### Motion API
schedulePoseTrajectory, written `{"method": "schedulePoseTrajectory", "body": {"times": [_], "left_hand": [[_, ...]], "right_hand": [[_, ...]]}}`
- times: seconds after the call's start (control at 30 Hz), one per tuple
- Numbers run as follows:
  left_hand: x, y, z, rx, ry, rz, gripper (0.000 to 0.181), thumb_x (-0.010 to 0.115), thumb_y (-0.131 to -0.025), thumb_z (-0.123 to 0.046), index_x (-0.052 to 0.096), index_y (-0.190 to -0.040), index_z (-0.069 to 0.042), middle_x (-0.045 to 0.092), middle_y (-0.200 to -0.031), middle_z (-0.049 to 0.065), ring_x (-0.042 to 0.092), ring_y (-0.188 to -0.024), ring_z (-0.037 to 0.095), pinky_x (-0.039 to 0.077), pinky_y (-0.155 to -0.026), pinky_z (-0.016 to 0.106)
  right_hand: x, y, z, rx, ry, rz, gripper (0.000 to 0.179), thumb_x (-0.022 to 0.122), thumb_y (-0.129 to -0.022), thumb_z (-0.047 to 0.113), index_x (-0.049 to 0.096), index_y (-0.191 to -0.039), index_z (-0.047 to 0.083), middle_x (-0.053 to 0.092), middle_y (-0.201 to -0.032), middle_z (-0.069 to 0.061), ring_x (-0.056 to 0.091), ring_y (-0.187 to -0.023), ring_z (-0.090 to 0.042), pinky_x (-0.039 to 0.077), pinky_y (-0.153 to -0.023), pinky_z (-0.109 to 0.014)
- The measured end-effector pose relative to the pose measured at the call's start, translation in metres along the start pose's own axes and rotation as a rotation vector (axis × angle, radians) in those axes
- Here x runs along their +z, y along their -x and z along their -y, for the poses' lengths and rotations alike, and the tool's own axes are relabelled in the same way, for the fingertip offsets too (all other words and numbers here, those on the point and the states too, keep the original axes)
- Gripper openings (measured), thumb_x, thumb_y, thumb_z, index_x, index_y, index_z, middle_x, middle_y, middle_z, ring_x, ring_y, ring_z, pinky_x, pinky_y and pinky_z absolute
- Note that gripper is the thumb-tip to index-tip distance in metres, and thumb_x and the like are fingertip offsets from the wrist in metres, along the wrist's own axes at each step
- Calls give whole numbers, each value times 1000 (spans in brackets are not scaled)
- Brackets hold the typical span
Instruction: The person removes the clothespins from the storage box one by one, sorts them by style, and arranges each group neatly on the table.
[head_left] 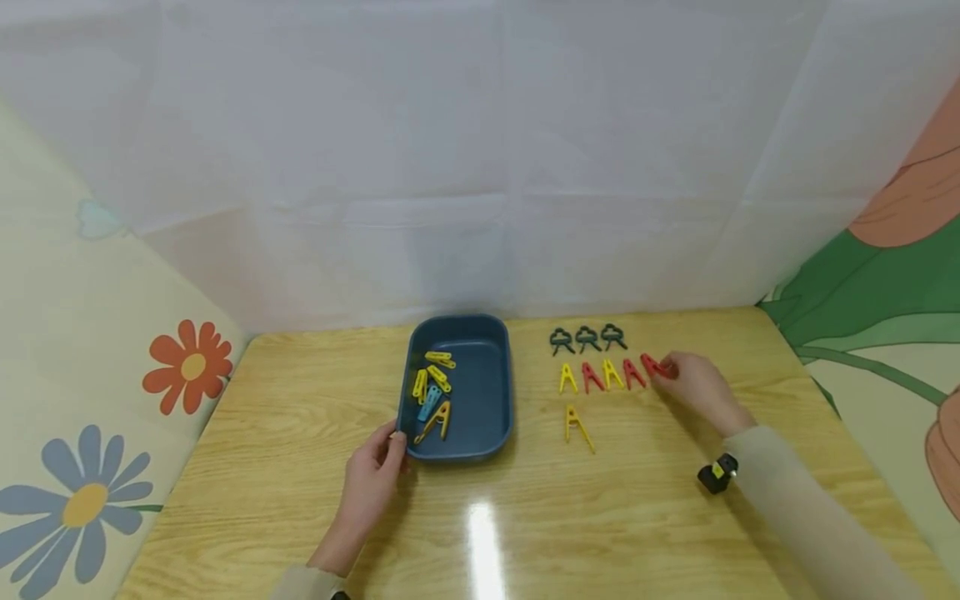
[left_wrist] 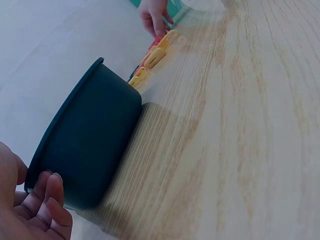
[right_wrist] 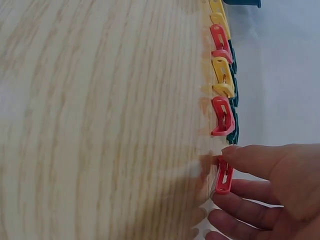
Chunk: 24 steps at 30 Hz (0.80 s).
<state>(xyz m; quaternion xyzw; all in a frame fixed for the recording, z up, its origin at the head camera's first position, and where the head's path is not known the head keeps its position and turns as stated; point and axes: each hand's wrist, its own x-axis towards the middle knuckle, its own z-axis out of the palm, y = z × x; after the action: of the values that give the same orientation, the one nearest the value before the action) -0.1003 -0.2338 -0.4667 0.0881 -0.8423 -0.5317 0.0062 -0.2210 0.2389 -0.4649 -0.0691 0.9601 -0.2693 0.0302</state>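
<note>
My left hand [head_left: 374,467] grips the rim of a dark blue plastic bin [head_left: 498,392] at its near left corner, thumb on top and fingers against the outer wall. Inside the bin lie several yellow clothespins [head_left: 438,377], a blue one [head_left: 429,403] and an orange-yellow one [head_left: 442,421]. To the right, my right hand [head_left: 697,385] pinches a red clothespin [right_wrist: 224,178] between thumb and fingers, at the right end of a row. Two more red clothespins [head_left: 633,373] and two yellow ones [head_left: 567,378] stand in that row.
Three dark green clips [head_left: 587,337] form a row behind the clothespins. A larger orange-yellow clothespin [head_left: 576,427] lies in front of them. The wooden table [head_left: 600,517] meets a white cloth [head_left: 495,208] at the back, with flower-patterned panels [head_left: 82,500] at both sides.
</note>
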Motion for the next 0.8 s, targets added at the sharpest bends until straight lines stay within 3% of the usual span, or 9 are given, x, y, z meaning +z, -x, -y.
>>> {"method": "schedulePoseTrajectory", "body": {"times": [0.47,0.8], "left_hand": [[0,0,-1,17,2,-2,40,48,-113,-22,56,-145,0,64,-93,14,59,-80,19,50,-64,25],[0,-1,2,20,8,-2,41,48,-112,-23,56,-145,1,64,-91,13,60,-80,20,50,-64,25]], "right_hand": [[4,3,3,60,78,24,39,69,-98,24,66,-116,-10,70,-100,-22,67,-89,-35,55,-79,-52],[3,6,6,60,109,26,36,68,-99,23,66,-113,-10,69,-95,-21,66,-83,-33,54,-73,-49]]}}
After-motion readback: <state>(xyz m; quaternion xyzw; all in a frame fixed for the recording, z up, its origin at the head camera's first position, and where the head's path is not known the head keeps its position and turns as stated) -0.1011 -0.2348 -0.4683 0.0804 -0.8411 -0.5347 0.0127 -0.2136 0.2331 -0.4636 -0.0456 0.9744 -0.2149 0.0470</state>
